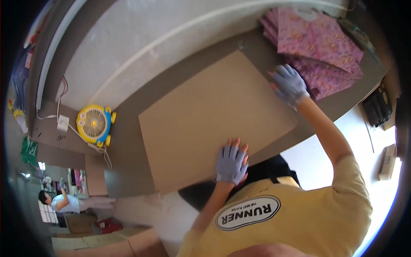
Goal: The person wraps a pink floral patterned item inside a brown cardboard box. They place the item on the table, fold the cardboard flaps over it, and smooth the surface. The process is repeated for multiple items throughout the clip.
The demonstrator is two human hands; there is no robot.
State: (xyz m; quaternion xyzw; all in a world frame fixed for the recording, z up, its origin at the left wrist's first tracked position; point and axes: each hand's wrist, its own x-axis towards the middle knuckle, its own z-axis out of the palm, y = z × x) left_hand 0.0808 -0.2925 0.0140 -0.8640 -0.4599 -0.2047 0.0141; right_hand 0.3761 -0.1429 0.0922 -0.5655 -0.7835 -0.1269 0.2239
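A large flat brown cardboard sheet (201, 111) lies on the dark table in front of me. My left hand (231, 164), in a grey glove with bare fingertips, rests flat on the sheet's near edge, its fingers stretched out. My right hand (290, 85), gloved the same way, is just past the sheet's right edge with its fingers apart. Nothing shows in its grip. Beside it is a stack of pink floral-patterned flat pieces (314, 40), fanned unevenly at the far right of the table.
A yellow and blue toy-shaped fan (94, 124) stands at the table's left, its cable running to a white plug box (63, 123). A pale wall (141, 55) bounds the far side. Another person (66, 202) is in the background at lower left. A black bag (379, 107) sits at right.
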